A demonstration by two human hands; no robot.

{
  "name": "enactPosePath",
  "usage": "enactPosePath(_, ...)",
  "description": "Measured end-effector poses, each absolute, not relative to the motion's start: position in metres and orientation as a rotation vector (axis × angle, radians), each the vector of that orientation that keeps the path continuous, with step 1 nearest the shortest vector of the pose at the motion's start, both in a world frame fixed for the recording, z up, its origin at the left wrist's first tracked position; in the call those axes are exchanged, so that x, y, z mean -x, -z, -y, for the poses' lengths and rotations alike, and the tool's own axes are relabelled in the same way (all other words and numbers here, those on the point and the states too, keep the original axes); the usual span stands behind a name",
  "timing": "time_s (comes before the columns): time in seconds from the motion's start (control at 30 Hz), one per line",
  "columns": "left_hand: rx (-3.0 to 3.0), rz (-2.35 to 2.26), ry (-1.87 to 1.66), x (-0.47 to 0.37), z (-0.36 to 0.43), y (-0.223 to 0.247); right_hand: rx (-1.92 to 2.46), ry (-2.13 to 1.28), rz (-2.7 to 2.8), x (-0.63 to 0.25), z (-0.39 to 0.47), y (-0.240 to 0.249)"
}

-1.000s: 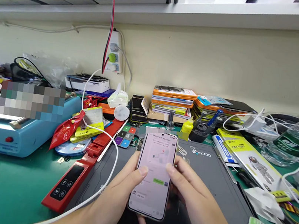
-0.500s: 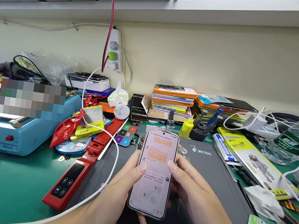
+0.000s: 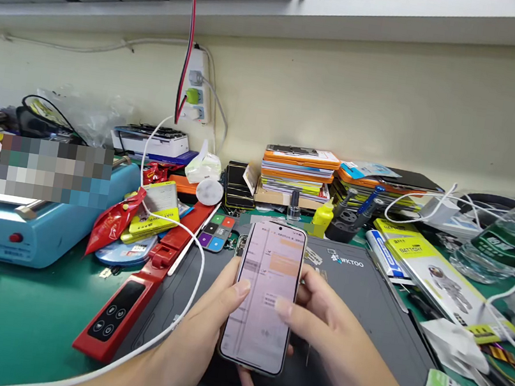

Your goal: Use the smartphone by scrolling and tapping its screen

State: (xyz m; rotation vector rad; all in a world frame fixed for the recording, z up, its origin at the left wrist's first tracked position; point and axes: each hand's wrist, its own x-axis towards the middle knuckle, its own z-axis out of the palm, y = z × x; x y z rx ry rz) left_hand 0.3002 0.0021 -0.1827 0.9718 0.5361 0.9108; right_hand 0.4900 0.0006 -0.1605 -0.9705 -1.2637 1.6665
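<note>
Looks like a cramped phone-repair workshop tbh: green-topped workbench [image 3: 34,311], flat dark grey mat [image 3: 363,293] printed WKTOO, black round holder [image 3: 342,227] full of slim tools [image 3: 370,201], flat yellow-and-white pack [image 3: 442,280] marked BATTERY, boxy light-blue machine [image 3: 53,230] with a red button [image 3: 16,238], plus a white power strip [image 3: 198,87] on the wall [image 3: 397,98].

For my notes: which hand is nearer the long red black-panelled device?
Left. The left hand is right of the red device; the right hand is farther right, across the pale-screened phone.
</note>
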Motion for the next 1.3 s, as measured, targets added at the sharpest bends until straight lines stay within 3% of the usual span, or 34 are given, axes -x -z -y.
enactPosePath(1.3, -1.051, -0.583, -0.835, -0.303, 0.004, 0.180, 1.018, -1.600, 1.174, -0.488, 0.004, 0.152)
